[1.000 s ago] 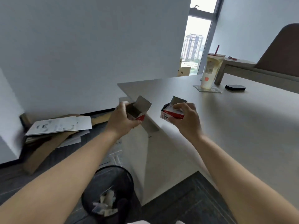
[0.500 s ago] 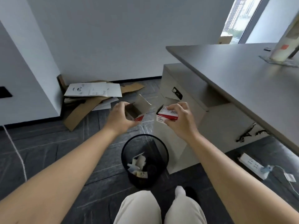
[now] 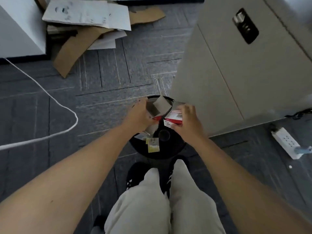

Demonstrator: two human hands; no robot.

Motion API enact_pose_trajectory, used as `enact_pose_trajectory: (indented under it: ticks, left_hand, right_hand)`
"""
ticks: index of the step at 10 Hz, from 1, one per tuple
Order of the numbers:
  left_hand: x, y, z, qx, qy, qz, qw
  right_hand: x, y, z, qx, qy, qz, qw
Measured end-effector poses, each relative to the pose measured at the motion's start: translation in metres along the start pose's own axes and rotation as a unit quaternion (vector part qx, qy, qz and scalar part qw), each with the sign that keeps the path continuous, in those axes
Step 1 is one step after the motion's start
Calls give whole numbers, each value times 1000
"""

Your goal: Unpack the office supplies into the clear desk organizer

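Head cam is looking straight down at the grey carpet floor (image 3: 104,98). Big beige cabinet (image 3: 244,73) sits on the right, flattened cardboard (image 3: 81,38) is piled top left, and a white cable (image 3: 55,102) loops across the left side. Black trash bin (image 3: 162,149) is right by the person's shoes, scraps inside. Over it, the left hand (image 3: 140,115) grips an opened empty carton (image 3: 158,107), and the right hand (image 3: 187,122) is curled round a red-and-white small box (image 3: 173,118). Power strip (image 3: 287,142) lies far right.
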State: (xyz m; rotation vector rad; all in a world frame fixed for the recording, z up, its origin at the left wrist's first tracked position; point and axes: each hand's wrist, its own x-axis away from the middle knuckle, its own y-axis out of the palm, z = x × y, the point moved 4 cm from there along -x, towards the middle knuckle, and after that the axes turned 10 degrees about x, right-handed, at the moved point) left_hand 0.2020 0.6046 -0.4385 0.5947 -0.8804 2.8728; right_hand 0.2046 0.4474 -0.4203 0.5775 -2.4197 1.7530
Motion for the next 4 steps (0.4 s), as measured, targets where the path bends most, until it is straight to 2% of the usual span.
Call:
enact_pose_trajectory:
  ticks: [1,2,4]
  left_hand:
    - [-10,14,-9,-52,-20,-58,997]
    - [-17,18,-17,-96,-19,-74,992]
    - [-6,5,-5,-140,5,-76,987]
  right_hand:
    - [-12,22,8,-10,-16,-59,998]
    - [-16,36,14,-1,-27,-124,992]
    - [-8,29,11,-9,-33,-95,995]
